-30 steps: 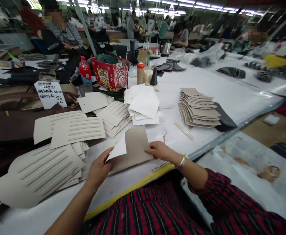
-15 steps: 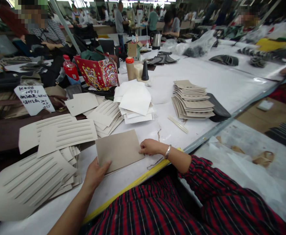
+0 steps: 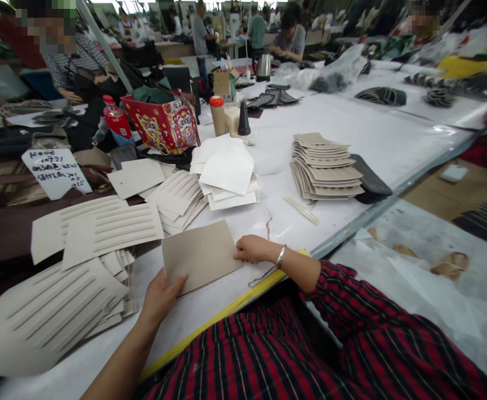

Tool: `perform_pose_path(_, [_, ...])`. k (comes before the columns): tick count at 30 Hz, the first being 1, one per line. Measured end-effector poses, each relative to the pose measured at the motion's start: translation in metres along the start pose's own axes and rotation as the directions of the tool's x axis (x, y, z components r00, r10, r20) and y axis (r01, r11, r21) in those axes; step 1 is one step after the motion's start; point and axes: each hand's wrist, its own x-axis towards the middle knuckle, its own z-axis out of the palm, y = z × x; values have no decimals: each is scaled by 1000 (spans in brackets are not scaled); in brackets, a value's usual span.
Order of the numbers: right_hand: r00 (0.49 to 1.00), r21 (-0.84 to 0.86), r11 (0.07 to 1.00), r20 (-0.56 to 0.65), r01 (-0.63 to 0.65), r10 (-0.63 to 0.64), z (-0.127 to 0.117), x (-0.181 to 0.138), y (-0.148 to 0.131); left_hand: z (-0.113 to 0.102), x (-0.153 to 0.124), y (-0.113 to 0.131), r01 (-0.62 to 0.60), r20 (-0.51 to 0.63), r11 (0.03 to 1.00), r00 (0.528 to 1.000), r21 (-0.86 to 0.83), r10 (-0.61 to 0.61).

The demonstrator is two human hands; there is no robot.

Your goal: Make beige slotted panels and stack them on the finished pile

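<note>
A flat beige-grey panel lies tilted just above or on the white tabletop in front of me. My left hand grips its lower left corner, thumb on top and the other fingers hidden underneath. At its right edge my right hand pinches the panel, fingers curled, a silver bracelet on the wrist. A thin second layer seems to show along the panel's lower edge. Left of it are pale panels with raised ribs, overlapping a larger ribbed stack. White sheets are piled just beyond.
A stack of beige pieces stands right of centre beside dark pieces. Thin pale strips lie nearer. Farther back are a red patterned box, a red-capped bottle and a black cone. Yellow tape marks the table's front edge.
The view has shifted slightly. Both hands keep the same hold on the panel, and it has hardly moved.
</note>
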Motion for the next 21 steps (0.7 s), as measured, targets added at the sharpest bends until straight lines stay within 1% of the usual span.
perform_pose_path(3, [1000,-76,997,-9,1,-2,-3,-3,-6,-1,0,2,0,-7,1000,1000,22,0])
perform_pose_path(5, [1000,-113,994,-23,-8,5,-4,-4,-10,-5,-1,4,-13,11,997,1000,79,12])
perform_pose_path(9, [996,-152,988,-91,-23,10,1,-6,-13,-22,-4,3,-76,111,973,992,218,52])
perform_pose_path(11, [995,-146,989,-102,-25,10,5,-3,-11,-29,-6,-2,-81,142,972,989,220,50])
perform_pose_path(13, [996,-121,992,-88,-28,17,8,0,-8,-34,-7,-7,-64,147,978,989,200,35])
perform_pose_path(16, [997,-81,996,-70,-47,42,12,4,-5,-33,-9,-13,-44,128,983,992,176,21])
perform_pose_path(21, [996,-29,997,-57,-77,76,14,6,-4,-32,-11,-15,-53,117,988,992,148,36])
